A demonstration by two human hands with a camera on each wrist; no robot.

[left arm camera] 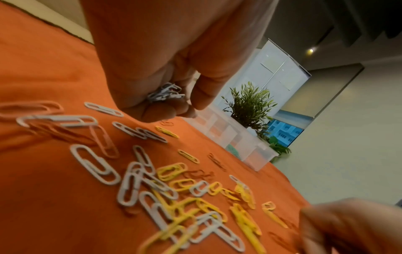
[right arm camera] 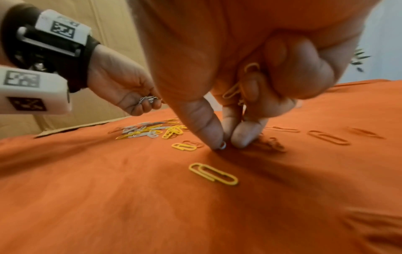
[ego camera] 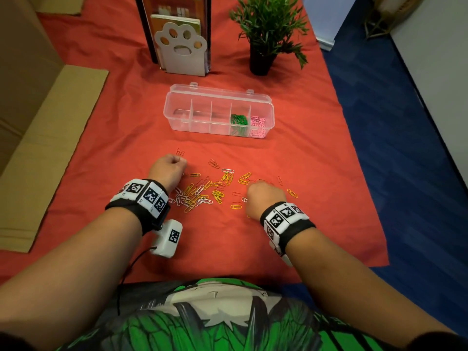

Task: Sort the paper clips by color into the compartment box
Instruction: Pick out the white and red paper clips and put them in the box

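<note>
White, yellow and orange paper clips (ego camera: 202,192) lie scattered on the orange cloth between my hands. My left hand (ego camera: 168,168) is curled round a bunch of white clips (left arm camera: 165,93), also seen as white clips (right arm camera: 147,99) in the right wrist view. My right hand (ego camera: 263,193) keeps orange clips (right arm camera: 243,82) in its curled palm while thumb and fingertips (right arm camera: 245,137) pinch a white clip (right arm camera: 223,146) on the cloth. The clear compartment box (ego camera: 217,110) stands open beyond, with green clips (ego camera: 238,121) and pink clips (ego camera: 257,124) in its two right compartments.
A paw-shaped white bookend (ego camera: 183,50) with books and a potted plant (ego camera: 266,29) stand behind the box. Flat cardboard (ego camera: 48,148) lies at the cloth's left edge. Blue floor (ego camera: 405,148) lies beyond the right edge.
</note>
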